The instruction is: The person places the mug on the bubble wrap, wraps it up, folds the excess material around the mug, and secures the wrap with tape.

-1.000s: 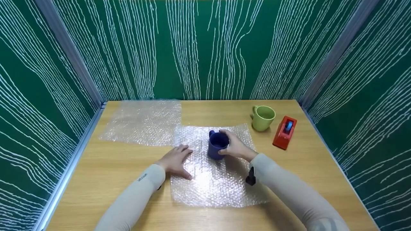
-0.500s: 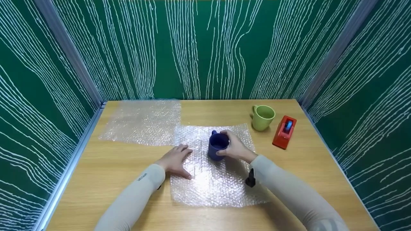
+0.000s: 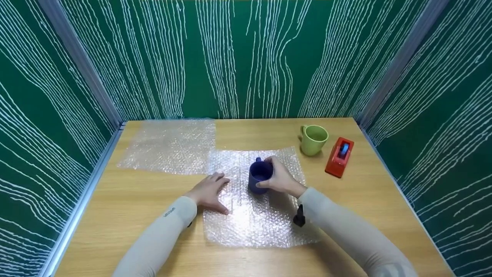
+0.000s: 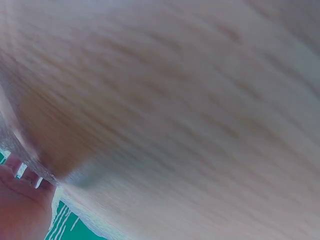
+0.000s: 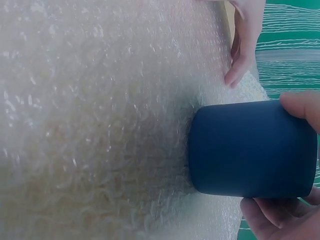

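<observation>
Overhead: wooden table [image 3: 127, 207], green streaked walls [image 3: 238, 57].

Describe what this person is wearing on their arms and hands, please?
Both arms wear snug, pale beige sleeves down to the wrists. The left sleeve carries a small dark marking near the cuff. A small black device sits under the right wrist. The left hand and right hand are bare: no gloves.
</observation>
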Tool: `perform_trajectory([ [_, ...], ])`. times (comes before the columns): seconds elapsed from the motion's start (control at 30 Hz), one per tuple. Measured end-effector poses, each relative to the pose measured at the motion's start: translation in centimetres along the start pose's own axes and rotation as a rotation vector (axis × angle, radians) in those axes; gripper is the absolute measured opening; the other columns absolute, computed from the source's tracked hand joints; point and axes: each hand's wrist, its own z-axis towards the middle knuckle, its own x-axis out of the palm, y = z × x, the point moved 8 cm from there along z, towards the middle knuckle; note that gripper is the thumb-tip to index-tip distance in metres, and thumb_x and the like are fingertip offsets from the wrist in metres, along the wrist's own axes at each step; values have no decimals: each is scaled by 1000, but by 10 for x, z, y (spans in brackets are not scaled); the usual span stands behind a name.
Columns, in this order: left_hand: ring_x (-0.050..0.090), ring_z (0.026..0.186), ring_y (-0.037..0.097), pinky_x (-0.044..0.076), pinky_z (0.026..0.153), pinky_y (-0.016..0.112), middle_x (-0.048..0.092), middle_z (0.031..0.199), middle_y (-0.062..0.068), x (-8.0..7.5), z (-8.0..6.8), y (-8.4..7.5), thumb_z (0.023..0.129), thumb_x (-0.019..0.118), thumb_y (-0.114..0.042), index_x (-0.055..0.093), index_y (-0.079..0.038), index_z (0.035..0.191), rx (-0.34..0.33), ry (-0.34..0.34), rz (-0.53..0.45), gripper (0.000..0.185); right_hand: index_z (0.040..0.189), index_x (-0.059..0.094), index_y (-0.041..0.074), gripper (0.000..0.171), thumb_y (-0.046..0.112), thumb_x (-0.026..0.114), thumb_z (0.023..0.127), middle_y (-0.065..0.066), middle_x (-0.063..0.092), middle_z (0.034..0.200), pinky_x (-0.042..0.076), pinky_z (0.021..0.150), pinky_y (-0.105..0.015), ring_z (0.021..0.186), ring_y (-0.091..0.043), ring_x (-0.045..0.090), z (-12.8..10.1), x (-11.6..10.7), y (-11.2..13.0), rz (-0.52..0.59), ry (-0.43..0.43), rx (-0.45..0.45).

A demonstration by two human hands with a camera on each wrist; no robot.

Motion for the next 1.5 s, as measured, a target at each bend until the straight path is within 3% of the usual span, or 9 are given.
perform_trajectory([
  [0.4, 27, 164, 47, 29, 133, 62, 33, 175, 17, 3, -2, -3, 69, 97, -63, 44, -17, 166, 25, 1, -20, 119, 132, 56, 0, 82, 16, 100, 64, -19, 68, 125, 50, 116, -57, 120, -38, 66, -11, 15, 8, -33, 38, -8],
  [1.1, 25, 165, 45, 26, 134, 62, 31, 177, 16, 0, 1, 0, 66, 97, -65, 43, -18, 167, 20, 0, 1, 124, 132, 58, 2, 80, 16, 101, 66, -20, 70, 128, 49, 118, -58, 124, -41, 66, -12, 16, 8, -54, 39, -32],
  [1.3, 23, 166, 44, 25, 135, 59, 30, 178, 18, -4, 0, -2, 72, 95, -61, 43, -15, 166, 15, 35, -16, 117, 132, 57, 0, 80, 18, 101, 67, -21, 71, 127, 50, 117, -59, 123, -41, 67, -12, 16, 9, -65, 46, -65],
  [1.5, 33, 163, 41, 28, 135, 56, 38, 174, 19, -12, 2, 2, 81, 92, -54, 51, -9, 161, -4, -19, -50, 99, 132, 56, 0, 80, 18, 101, 69, -20, 71, 126, 51, 116, -58, 122, -40, 67, -11, 16, 9, -69, 59, -55],
])
